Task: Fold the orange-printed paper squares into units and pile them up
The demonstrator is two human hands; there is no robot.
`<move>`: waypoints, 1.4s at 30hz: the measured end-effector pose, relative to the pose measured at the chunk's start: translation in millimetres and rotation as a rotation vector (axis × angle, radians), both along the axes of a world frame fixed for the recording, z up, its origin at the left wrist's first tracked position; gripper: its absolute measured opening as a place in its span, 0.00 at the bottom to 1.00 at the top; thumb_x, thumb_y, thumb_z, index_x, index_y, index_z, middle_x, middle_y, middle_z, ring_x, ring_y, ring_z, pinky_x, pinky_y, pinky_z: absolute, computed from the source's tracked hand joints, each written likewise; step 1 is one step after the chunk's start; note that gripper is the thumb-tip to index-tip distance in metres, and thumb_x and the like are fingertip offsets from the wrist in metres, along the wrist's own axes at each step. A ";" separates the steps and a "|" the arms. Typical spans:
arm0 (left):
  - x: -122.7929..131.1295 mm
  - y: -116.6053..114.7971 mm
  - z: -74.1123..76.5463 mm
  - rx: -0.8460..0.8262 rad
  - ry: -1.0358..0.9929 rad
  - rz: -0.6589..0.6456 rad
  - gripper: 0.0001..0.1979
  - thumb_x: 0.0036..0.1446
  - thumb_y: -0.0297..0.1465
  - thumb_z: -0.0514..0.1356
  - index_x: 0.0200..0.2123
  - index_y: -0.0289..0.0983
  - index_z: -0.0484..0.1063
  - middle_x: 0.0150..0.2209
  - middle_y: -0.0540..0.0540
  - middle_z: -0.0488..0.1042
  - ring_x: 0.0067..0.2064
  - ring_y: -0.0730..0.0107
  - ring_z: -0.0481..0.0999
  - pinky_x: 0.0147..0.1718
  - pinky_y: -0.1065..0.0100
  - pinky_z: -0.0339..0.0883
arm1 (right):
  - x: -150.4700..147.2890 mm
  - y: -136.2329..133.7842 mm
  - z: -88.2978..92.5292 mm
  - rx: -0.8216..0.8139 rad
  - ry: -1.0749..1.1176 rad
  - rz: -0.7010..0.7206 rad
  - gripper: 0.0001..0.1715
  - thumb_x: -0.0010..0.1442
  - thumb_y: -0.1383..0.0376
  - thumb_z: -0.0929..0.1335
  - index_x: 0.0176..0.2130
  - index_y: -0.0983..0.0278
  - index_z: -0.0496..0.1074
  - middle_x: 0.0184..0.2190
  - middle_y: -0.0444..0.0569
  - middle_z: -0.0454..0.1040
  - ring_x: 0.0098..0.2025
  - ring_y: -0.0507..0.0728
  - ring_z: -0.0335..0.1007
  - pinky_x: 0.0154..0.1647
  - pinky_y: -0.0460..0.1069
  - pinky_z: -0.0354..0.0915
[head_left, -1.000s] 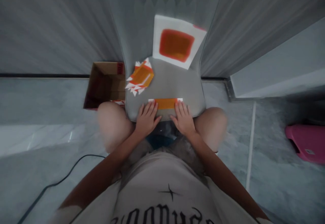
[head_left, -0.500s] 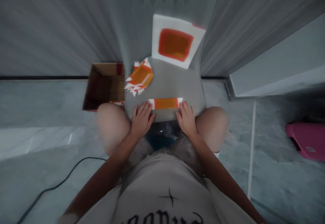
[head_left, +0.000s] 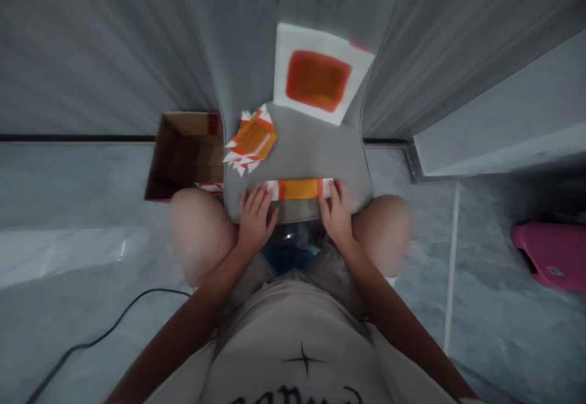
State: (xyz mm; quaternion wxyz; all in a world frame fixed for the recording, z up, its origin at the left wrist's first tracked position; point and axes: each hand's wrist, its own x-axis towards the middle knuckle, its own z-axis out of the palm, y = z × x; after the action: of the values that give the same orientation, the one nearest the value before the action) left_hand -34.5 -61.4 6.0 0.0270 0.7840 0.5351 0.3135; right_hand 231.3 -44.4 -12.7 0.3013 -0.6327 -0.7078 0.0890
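A folded orange and white paper strip [head_left: 300, 188] lies across the near part of a grey chair seat [head_left: 302, 147]. My left hand [head_left: 254, 213] rests with fingers stretched flat on the strip's left end. At the right end my right hand [head_left: 337, 210] lies the same way, fingers flat on the paper. Neither hand lifts the strip. A pile of folded orange and white paper pieces [head_left: 251, 140] sits on the left of the seat. Leaning at the back of the seat is a stack of white sheets with an orange square [head_left: 319, 74].
An open cardboard box [head_left: 183, 154] stands on the floor left of the seat. My bare knees flank the seat's near edge. A dark cable [head_left: 101, 337] runs over the floor at lower left. A pink object [head_left: 549, 257] lies at far right.
Both hands slid outward from the strip's middle to its two ends. The strip now lies a little nearer the seat's front edge.
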 end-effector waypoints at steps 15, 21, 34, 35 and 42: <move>-2.6 47.8 -0.8 0.019 -0.146 0.017 0.32 0.63 0.46 0.67 0.66 0.40 0.67 0.67 0.33 0.68 0.70 0.44 0.66 0.67 0.43 0.64 | 20.7 49.8 29.3 0.138 0.050 0.295 0.08 0.68 0.58 0.71 0.44 0.59 0.76 0.56 0.56 0.76 0.64 0.68 0.68 0.71 0.72 0.59; -1.9 83.7 16.8 0.130 -0.130 -0.110 0.04 0.67 0.33 0.64 0.45 0.43 0.78 0.56 0.42 0.77 0.61 0.55 0.75 0.62 0.49 0.69 | 19.4 78.5 31.8 0.269 -0.050 0.382 0.11 0.71 0.66 0.66 0.47 0.58 0.78 0.49 0.51 0.82 0.58 0.63 0.75 0.72 0.70 0.60; 2.1 98.8 9.1 -0.006 -0.094 -0.195 0.13 0.68 0.40 0.64 0.51 0.42 0.78 0.58 0.40 0.78 0.60 0.55 0.77 0.63 0.51 0.69 | 29.3 74.0 9.9 0.104 0.067 0.333 0.16 0.73 0.58 0.66 0.53 0.60 0.79 0.58 0.56 0.79 0.63 0.64 0.73 0.67 0.66 0.69; 2.5 99.1 10.5 -0.046 -0.080 -0.202 0.17 0.67 0.43 0.64 0.54 0.42 0.77 0.59 0.41 0.78 0.61 0.54 0.76 0.64 0.51 0.68 | 27.6 73.3 9.3 0.090 0.068 0.331 0.17 0.73 0.58 0.66 0.53 0.59 0.80 0.58 0.56 0.79 0.62 0.64 0.74 0.66 0.66 0.70; 3.2 101.4 12.9 -0.109 -0.091 -0.213 0.19 0.68 0.47 0.62 0.54 0.45 0.80 0.59 0.43 0.80 0.61 0.56 0.78 0.63 0.49 0.70 | 24.1 75.2 4.9 0.066 0.083 0.306 0.16 0.73 0.56 0.67 0.51 0.57 0.82 0.57 0.55 0.80 0.61 0.65 0.74 0.64 0.66 0.70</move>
State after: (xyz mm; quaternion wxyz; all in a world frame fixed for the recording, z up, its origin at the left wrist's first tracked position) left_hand -31.3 40.0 18.9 0.1271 0.8186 0.4634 0.3148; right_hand 255.3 30.8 -7.8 0.3338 -0.5030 -0.7854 0.1366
